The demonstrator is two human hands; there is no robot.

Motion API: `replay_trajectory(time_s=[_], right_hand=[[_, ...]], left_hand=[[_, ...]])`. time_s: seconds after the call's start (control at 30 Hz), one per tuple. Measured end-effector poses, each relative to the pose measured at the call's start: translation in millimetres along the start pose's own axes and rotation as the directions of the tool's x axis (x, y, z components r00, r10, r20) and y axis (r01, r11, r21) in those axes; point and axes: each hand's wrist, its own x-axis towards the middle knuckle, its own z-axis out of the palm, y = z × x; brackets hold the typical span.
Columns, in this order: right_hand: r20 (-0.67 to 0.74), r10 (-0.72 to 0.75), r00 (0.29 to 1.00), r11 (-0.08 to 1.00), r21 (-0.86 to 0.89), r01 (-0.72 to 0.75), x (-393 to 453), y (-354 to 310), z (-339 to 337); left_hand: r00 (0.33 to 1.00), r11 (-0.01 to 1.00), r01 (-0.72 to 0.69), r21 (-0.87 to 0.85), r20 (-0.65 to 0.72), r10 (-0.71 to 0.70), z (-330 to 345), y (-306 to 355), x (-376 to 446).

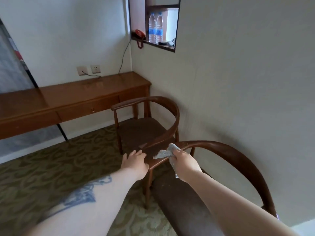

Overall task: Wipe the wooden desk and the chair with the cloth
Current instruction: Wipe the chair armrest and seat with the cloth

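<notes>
A: We've got the right hand (pixel 183 161) with its fingers clenched around the grey cloth (pixel 164 153), bunched up at the front end of the near chair (pixel 235 155) armrest.

B: And our left hand (pixel 134 161) lies flat on that same arm's tip, fingers straight, bracing it.

A: Risk one for us: the cloth is wadded, with one tail dangling below the fist. We could sweep only a narrow strip and miss the curved rail behind.

B: Agreed. Also the far chair (pixel 150 120) sits just beside, its arm nearly meeting ours. A long stroke could knock our knuckles into it.

A: And the table (pixel 71 96) along the wall is well apart from us. We can't tell from here whether it has been wiped.

B: Push too hard and this chair might skid on the carpet (pixel 51 169).
</notes>
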Motion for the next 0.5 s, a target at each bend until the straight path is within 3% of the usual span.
replay_trajectory(time_s=[0.13, 0.5], right_hand=[[0.04, -0.014, 0.999, 0.997, -0.075, 0.017, 39.2, 19.1, -2.9], [0.169, 0.031, 0.985, 0.999, 0.009, -0.033, 93.2, 51.0, 63.8]], left_hand=[[1.0, 0.999, -0.022, -0.035, 0.0, 0.022, 8.8, 10.9, 33.2], [0.993, 0.991, 0.07, -0.117, 0.107, -0.057, 90.3, -16.7, 105.2]])
